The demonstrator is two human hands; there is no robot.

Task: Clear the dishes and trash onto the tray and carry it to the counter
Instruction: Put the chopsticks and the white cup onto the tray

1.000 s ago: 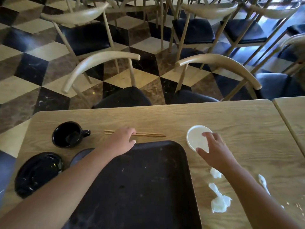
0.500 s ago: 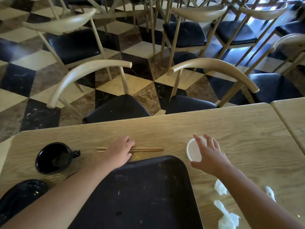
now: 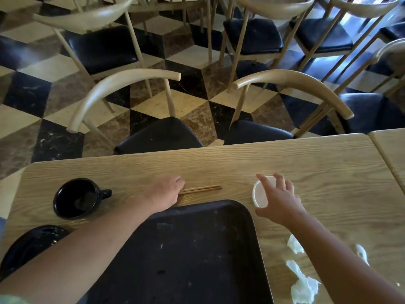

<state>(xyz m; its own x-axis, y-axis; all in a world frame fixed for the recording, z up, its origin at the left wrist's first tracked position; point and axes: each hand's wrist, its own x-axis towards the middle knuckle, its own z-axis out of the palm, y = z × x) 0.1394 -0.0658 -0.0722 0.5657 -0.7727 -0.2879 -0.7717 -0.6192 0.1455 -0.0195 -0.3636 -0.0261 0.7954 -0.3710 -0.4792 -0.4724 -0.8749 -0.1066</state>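
A black tray [image 3: 186, 249] lies on the wooden table [image 3: 306, 163] in front of me. Just beyond its far edge lie wooden chopsticks [image 3: 201, 189]. My left hand [image 3: 164, 194] is pressed down over their left end, fingers curled on them. A small white dish [image 3: 260, 194] sits off the tray's far right corner. My right hand [image 3: 280, 200] grips it, thumb and fingers spread around its rim, and the dish looks tilted. A black mug [image 3: 76, 198] and a black plate [image 3: 32, 244] are at the left. Crumpled white tissues [image 3: 302, 286] lie at the right.
Two wooden chairs with dark seats [image 3: 131, 88] [image 3: 291, 84] are pushed in at the table's far edge, with more chairs behind them on a checkered floor. A second table [image 3: 392, 150] adjoins on the right. Smaller tissue scraps [image 3: 294, 246] [image 3: 361, 253] lie near my right forearm.
My view tilted up, so the table sits lower in the frame. My left hand slid over the chopsticks' left end. My right hand's fingers closed around the white dish, which now looks tilted.
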